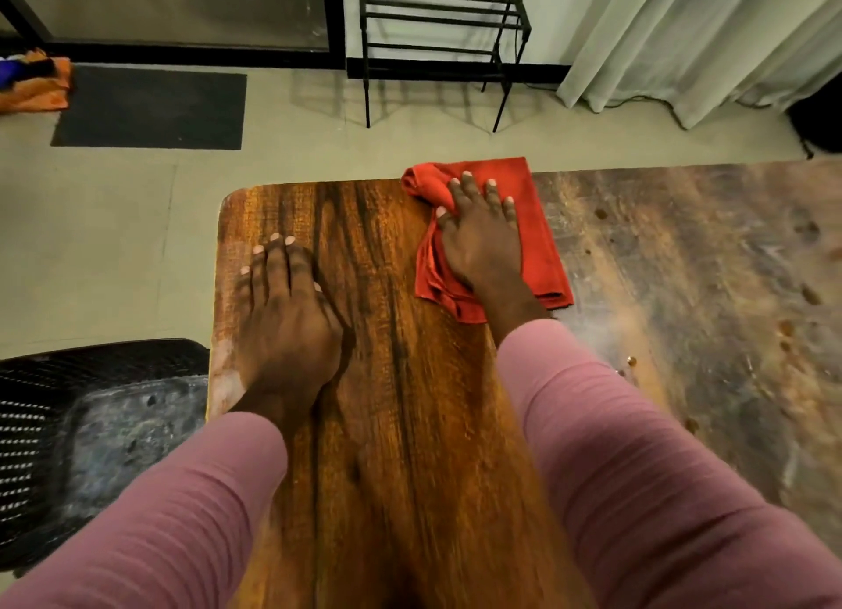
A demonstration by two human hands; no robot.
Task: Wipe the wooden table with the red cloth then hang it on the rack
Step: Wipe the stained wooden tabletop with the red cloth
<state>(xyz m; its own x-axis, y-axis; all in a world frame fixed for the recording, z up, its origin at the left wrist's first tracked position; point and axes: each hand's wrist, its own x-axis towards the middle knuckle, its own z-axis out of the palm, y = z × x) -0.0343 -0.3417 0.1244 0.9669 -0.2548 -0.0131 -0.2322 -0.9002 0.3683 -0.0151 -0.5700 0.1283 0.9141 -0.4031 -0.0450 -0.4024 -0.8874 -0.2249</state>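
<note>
Cloth (538, 254) beneath right grip (482, 239)

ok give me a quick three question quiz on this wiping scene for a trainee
1. True or false: the red cloth hangs on the rack.
2. Which hand presses on the red cloth: A left, B right?
3. Fill in: the left hand lies flat on the bare ____.

Key
1. False: it lies at the table's far edge.
2. B: the right hand, fingers spread on it.
3. wooden table
</note>
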